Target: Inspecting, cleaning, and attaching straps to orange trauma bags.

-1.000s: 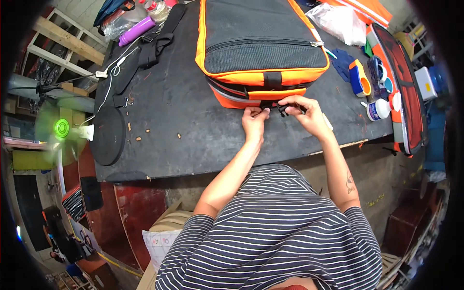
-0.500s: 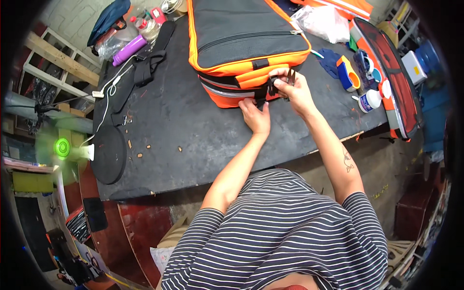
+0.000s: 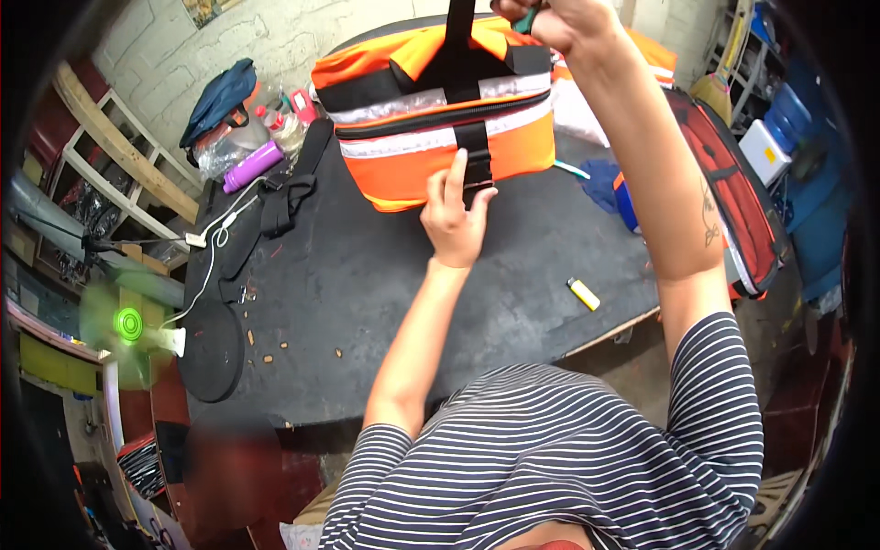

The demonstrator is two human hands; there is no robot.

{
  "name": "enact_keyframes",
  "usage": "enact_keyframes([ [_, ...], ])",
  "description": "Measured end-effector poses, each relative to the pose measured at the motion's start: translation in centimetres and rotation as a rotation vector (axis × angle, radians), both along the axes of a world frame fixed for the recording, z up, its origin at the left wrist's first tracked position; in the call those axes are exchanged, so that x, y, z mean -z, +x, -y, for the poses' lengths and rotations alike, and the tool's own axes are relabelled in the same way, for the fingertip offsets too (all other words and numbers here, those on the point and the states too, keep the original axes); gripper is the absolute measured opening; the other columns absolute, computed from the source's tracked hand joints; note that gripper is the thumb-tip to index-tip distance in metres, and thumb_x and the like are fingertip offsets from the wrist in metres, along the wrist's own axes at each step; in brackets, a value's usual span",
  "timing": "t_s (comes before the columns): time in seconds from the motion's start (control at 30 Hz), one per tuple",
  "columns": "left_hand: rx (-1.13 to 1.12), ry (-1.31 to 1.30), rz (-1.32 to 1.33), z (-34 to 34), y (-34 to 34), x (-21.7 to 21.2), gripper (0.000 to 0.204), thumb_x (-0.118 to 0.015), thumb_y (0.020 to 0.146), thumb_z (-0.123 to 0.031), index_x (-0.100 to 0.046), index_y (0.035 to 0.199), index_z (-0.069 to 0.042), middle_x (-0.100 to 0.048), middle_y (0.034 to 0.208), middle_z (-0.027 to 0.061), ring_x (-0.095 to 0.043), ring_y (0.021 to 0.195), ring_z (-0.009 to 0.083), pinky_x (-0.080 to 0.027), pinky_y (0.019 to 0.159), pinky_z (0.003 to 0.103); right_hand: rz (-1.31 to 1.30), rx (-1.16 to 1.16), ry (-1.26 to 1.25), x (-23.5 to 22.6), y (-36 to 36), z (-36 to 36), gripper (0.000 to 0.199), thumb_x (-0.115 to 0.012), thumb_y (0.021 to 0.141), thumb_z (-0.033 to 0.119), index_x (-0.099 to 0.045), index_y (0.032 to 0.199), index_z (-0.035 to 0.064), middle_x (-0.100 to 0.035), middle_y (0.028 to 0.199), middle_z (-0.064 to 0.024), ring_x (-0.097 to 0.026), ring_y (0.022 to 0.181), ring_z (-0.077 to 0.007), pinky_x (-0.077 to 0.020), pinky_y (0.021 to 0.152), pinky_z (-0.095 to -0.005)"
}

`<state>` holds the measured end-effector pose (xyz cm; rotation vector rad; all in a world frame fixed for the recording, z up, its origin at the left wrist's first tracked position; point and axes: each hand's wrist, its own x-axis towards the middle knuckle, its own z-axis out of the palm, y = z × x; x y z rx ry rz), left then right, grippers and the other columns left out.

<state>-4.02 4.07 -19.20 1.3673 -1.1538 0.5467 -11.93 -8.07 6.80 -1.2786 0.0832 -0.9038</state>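
Observation:
An orange, black and reflective-silver bag (image 3: pixel 513 142) stands on the dark table, its zipped front panel facing me. A black webbing strap (image 3: pixel 459 32) runs tautly up from it and leaves the top of the view. My right hand (image 3: pixel 573 27) is raised there, closed, beside the strap's upper end; its fingertips are partly cut off, and a small dark green thing (image 3: pixel 525 20) shows in its grip. My left hand (image 3: pixel 454 220) has its fingers spread against the bag's front, touching the lower strap and black buckle (image 3: pixel 478 170).
A yellow lighter (image 3: pixel 584 294) lies on the table (image 3: pixel 367 302) near its front edge. Left are a purple bottle (image 3: pixel 254 167), a white cable (image 3: pixel 217 234), black straps (image 3: pixel 282 203) and a spinning green fan (image 3: pixel 128 324). A red-lined case (image 3: pixel 733 192) stands at right.
My right hand has risen high, and the strap now stretches upward. The bag has tipped so its front faces me. A lighter now shows on the table. My left hand's fingers have spread over the buckle.

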Motion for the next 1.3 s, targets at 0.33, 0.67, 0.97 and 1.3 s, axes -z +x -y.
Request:
enact_keyframes([
  [0.33, 0.316, 0.063, 0.689, 1.4, 5.4, -12.1, 0.037, -0.074, 0.061, -0.004, -0.068, 0.097, -0.009, -0.063, 0.084, 0.0030, -0.056, 0.083, 0.0243, -0.045, 0.075, 0.036, 0.110, 0.084, 0.050, -5.0, 3.6, 5.0, 0.009, -0.058, 0.086, 0.006, -0.063, 0.093, 0.0065, -0.059, 0.070, 0.0015, -0.058, 0.064, -0.0100, -0.0432, 0.049, -0.0201],
  [0.67, 0.107, 0.458, 0.779, 1.2, 4.9, -13.1, 0.051, -0.066, 0.073, -0.010, -0.061, 0.118, -0.032, -0.044, 0.117, 0.0036, -0.038, 0.115, 0.0245, -0.023, 0.099, 0.043, 0.115, -0.032, 0.039, -1.2, 0.7, 4.5, 0.010, -0.058, 0.086, 0.007, -0.063, 0.095, 0.0061, -0.061, 0.074, 0.0002, -0.059, 0.065, -0.0101, -0.0443, 0.050, -0.0196],
  [0.97, 0.137, 0.424, 1.137, 2.6, 5.1, -14.4, 0.039, -0.061, 0.072, -0.010, -0.056, 0.109, -0.021, -0.051, 0.109, 0.0047, -0.048, 0.107, 0.0238, -0.038, 0.088, 0.040, 0.100, -0.172, 0.025, 1.3, -0.8, 5.6, 0.010, -0.058, 0.087, 0.008, -0.062, 0.096, 0.0057, -0.063, 0.078, -0.0010, -0.060, 0.067, -0.0102, -0.0452, 0.052, -0.0192],
  [1.3, 0.263, 0.422, 1.596, 4.3, 4.6, -17.6, 0.019, -0.056, 0.077, -0.017, -0.054, 0.096, -0.013, -0.051, 0.100, 0.0006, -0.050, 0.097, 0.0165, -0.041, 0.080, 0.030, 0.098, -0.273, -0.017, -0.3, 1.4, 8.6, 0.011, -0.058, 0.087, 0.009, -0.062, 0.097, 0.0053, -0.065, 0.083, -0.0023, -0.061, 0.069, -0.0103, -0.0463, 0.053, -0.0187],
])
